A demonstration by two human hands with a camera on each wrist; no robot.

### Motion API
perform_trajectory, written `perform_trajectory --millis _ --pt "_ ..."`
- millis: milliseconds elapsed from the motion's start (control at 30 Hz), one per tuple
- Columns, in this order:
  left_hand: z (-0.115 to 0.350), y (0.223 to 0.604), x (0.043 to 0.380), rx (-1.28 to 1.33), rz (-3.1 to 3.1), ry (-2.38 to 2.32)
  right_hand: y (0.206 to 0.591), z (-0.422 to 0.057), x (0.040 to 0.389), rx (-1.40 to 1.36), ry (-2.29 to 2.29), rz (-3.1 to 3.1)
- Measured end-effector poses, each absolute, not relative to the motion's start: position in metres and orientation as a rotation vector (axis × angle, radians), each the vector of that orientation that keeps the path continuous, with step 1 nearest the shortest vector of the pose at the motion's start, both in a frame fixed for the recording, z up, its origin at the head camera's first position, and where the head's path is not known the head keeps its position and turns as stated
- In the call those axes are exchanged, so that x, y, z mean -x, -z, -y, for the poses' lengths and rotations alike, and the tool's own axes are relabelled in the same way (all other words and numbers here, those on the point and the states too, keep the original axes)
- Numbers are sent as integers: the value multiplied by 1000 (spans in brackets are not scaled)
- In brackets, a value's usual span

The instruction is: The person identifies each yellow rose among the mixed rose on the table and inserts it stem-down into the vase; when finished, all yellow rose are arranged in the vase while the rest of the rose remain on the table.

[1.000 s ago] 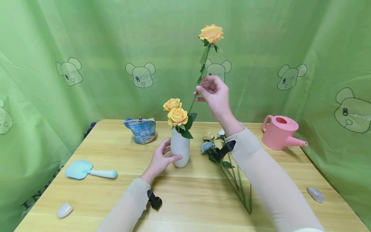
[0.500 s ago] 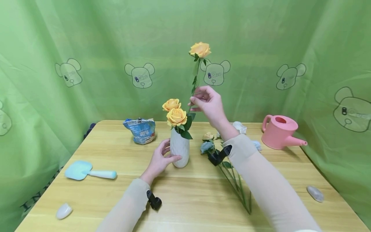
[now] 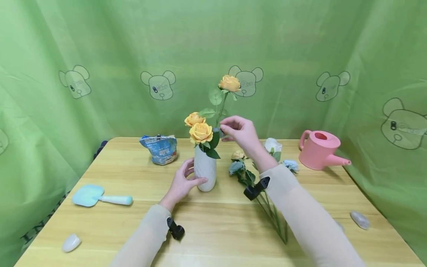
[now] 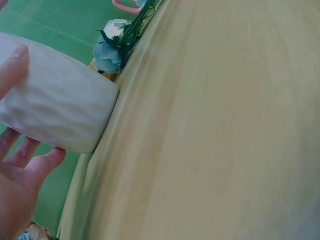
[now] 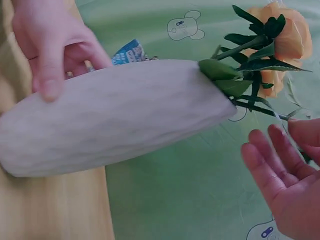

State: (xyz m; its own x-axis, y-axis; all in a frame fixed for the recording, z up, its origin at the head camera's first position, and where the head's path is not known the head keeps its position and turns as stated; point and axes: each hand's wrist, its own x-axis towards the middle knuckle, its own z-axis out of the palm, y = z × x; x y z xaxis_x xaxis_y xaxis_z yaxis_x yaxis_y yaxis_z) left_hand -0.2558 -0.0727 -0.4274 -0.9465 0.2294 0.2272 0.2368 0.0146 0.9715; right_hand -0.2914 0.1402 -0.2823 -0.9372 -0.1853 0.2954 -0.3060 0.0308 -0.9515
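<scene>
Tall yellow rose [image 3: 229,83] comes down at white vase [image 3: 205,170]

A white stone [image 3: 71,243] and a blue trowel [image 3: 88,196] lie at the left of the table [image 3: 213,230], with a blue bag [image 3: 162,151] farther back; at centre, the left hand [image 3: 181,184] closes its grip about the white vase, thumb across the front, the vase standing upright on the table; two yellow roses [image 3: 201,133] crowd its mouth; just to their right rises the tall yellow rose, its stem [image 3: 222,105] pinched in the grip of the right hand [image 3: 242,134]; the bloom sits lower than it did half a second earlier, which suggests that the stem is sinking deeper beside the other two, though the opaque wall hides how far; right of the vase and apart from it, loose flowers [image 3: 237,167] in white, blue and yellow lie partly behind the right sleeve [image 3: 303,207]; a pink watering can [image 3: 318,151] stands toward the back, a grey stone [image 3: 360,220] nearer at far right.
</scene>
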Motion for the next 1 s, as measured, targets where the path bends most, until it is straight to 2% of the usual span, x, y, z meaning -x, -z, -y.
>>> perform_trajectory --millis 400,600,767,1000 --pt "79 424 256 484 2260 2112 308 -149 277 -454 -2098 2223" --pt "80 423 255 475 2272 2090 296 -139 281 -346 -2227 1972" --pt "78 425 253 487 2289 2096 283 -132 272 -236 -2194 1764" --pt "74 425 252 509 2269 2112 254 -127 271 -285 -2030 1634"
